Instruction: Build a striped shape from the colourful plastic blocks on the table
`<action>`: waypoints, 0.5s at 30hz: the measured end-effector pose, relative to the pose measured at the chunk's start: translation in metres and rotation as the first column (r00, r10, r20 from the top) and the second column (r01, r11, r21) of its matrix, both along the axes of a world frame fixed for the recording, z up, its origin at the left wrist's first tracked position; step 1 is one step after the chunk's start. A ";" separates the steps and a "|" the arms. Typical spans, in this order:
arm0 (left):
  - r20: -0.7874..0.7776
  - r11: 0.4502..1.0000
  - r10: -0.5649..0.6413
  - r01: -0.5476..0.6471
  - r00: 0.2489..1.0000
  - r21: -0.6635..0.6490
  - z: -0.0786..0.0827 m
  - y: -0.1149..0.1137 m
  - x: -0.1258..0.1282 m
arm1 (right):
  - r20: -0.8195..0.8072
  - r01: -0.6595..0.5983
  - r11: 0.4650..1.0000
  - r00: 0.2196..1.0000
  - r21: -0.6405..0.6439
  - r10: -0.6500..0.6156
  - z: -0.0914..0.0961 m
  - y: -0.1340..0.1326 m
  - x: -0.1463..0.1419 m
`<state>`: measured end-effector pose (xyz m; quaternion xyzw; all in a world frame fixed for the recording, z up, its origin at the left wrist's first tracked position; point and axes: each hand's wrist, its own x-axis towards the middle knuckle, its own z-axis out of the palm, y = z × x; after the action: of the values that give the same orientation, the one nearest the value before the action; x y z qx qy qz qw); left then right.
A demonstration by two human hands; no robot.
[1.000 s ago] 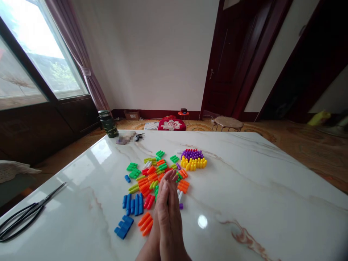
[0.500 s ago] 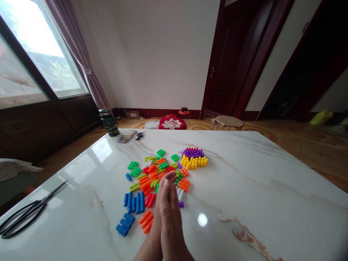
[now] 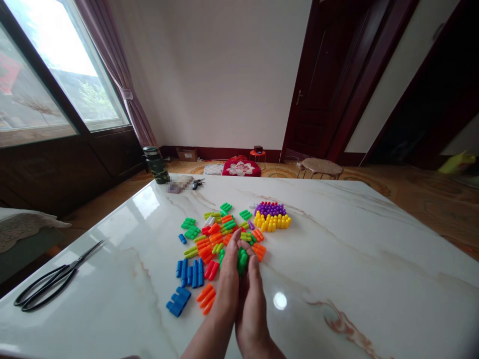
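Note:
My left hand [image 3: 228, 276] and my right hand [image 3: 253, 299] are cupped together over the near side of a pile of plastic toy blocks. Between the fingers shows a cluster of green rounded toy blocks [image 3: 242, 260], held by both hands; its lower part is hidden by the palms. Left of my wrists lie orange bullet-shaped blocks [image 3: 206, 298] and a joined blue block [image 3: 178, 301]. Red blocks [image 3: 211, 269] and upright-laid blue tubes [image 3: 189, 273] are just beyond. Farther off stands a joined group of yellow [image 3: 272, 222] and purple blocks [image 3: 270, 209] with red tips.
On the white marbled table [image 3: 337, 239], long-handled black scissors [image 3: 60, 279] lie at the left. A camouflage flask [image 3: 156, 165] and small black-handled clippers [image 3: 196, 184] are at the far left edge. Beyond the table are a round stool [image 3: 321, 166] and a red flowered seat [image 3: 241, 167].
My palms were pressed flat together; now they have parted a little at the fingers, and green blocks show between them. The view has shifted slightly left.

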<state>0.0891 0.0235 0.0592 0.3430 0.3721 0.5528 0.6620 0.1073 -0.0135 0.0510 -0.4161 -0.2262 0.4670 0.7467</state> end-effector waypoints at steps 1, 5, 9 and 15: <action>0.032 1.000 0.007 -0.006 0.999 -0.014 0.003 0.002 0.000 | -0.144 -0.042 0.999 0.989 -0.001 0.042 0.007 0.001 0.007; 0.207 0.997 0.049 -0.035 0.977 -0.071 0.012 0.016 -0.008 | -0.499 -0.036 0.999 0.866 -0.007 0.028 0.023 0.009 0.027; 0.154 0.975 0.156 -0.127 0.976 -0.181 0.014 0.032 -0.027 | -0.501 0.030 0.989 0.860 -0.143 -0.099 0.022 0.016 0.045; 0.020 0.930 0.292 -0.279 0.956 -0.238 0.013 0.049 -0.055 | -0.335 0.183 0.942 0.901 -0.281 -0.275 0.019 0.025 0.071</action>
<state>0.0337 0.0721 0.0718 0.1899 0.4617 0.6051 0.6202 0.1779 0.0113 0.0695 -0.4328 0.0278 0.4693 0.7692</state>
